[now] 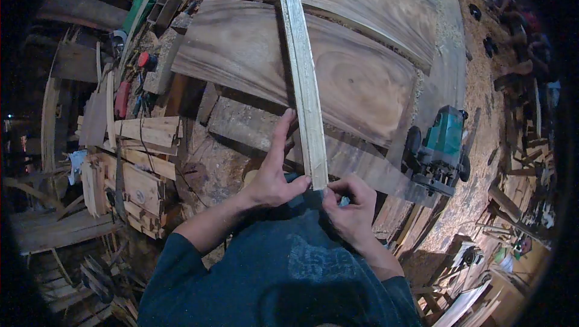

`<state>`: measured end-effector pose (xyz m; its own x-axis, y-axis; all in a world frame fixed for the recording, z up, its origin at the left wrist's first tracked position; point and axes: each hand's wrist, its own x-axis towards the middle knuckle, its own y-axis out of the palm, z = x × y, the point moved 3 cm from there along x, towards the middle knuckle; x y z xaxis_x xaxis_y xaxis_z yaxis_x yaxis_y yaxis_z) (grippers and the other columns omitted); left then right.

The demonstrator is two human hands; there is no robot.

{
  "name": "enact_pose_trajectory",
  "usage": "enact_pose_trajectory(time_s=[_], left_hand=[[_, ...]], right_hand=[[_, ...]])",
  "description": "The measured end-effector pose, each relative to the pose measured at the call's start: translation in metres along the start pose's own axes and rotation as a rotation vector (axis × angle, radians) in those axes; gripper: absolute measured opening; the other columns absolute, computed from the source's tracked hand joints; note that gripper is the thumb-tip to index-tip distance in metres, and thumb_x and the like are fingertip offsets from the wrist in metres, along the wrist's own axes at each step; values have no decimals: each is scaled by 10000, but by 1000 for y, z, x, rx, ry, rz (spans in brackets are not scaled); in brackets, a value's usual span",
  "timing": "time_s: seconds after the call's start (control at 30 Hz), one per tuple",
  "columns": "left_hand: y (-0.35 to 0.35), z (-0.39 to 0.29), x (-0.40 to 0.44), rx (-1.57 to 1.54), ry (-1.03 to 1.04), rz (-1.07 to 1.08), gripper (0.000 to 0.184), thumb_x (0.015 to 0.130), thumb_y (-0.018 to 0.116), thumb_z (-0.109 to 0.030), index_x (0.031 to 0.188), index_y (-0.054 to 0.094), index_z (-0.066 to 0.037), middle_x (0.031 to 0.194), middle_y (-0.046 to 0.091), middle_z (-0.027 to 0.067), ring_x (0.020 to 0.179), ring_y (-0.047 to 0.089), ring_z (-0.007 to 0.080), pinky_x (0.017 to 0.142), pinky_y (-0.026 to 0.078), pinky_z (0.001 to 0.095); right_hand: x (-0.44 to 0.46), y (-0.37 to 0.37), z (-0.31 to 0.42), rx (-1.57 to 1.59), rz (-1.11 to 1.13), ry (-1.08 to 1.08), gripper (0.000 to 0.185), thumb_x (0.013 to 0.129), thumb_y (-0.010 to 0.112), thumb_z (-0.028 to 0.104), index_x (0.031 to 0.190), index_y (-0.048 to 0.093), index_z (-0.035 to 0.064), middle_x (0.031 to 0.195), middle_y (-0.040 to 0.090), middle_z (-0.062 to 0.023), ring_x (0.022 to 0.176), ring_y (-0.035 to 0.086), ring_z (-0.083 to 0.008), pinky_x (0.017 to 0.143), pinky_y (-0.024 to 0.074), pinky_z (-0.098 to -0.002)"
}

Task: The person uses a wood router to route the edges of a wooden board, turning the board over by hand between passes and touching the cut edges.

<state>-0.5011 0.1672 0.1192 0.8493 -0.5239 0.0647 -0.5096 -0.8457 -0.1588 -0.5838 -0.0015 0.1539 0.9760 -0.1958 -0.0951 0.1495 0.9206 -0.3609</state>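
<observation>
One long wooden strip [304, 80] extends over two grained wooden panels [362, 83], its near end by the person's shirt [241, 273]. The left hand [268, 176] is spread, thumb and one finger at the strip's left edge; the right hand [353, 212] curls at the near corner, whether pinching I cannot tell. One green power tool [445, 134] stands rightward.

The wooden strip [306, 86] is pale yellow, the board [338, 65] brown with dark swirling grain around 1 knot [350, 80], the router [444, 137] teal and black.
</observation>
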Motion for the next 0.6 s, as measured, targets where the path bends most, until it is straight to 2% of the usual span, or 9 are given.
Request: enact_pose_trajectory(time_s=[0.1,0.3,0.4,0.5,0.6], left_hand=[[-3,6,-1,139,18,72,1114,715,698,-91,1552,-32,-3,1596,122,223,1490,158,329,1213,136,432],[4,3,-1,-191,-35,-21,1184,726,695,-91,1544,-160,-54,1600,80,234,1495,132,348,1208,137,444],[3,0,0,-147,-24,6,1214,730,693,-88,1529,-222,-77,1601,62,238,1496,125,357,1205,142,450],[3,-2,0,-171,0,-24,1162,731,693,-95,1555,-126,-59,1601,86,237,1499,117,359,1207,127,452],[1,6,-3,-47,-61,56,1091,728,694,-104,1572,5,-46,1598,120,236,1501,106,365,1208,108,458]], right_hand=[[1,0,0,-2,6,-2,87,755,727,21,790,649,7,686,595,-84,597,596,-151,560,473,-282],[0,0,-3,-7,16,32,99,756,736,40,786,645,12,680,590,-80,594,593,-153,564,473,-285],[0,0,-7,-3,21,31,107,752,741,48,785,646,12,675,587,-81,593,594,-155,564,473,-287],[1,-2,-2,-10,17,12,107,751,739,49,786,645,11,670,586,-81,592,593,-155,564,472,-283],[2,-1,-3,-13,20,21,103,751,733,48,787,645,10,667,587,-81,590,591,-155,564,471,-278]])
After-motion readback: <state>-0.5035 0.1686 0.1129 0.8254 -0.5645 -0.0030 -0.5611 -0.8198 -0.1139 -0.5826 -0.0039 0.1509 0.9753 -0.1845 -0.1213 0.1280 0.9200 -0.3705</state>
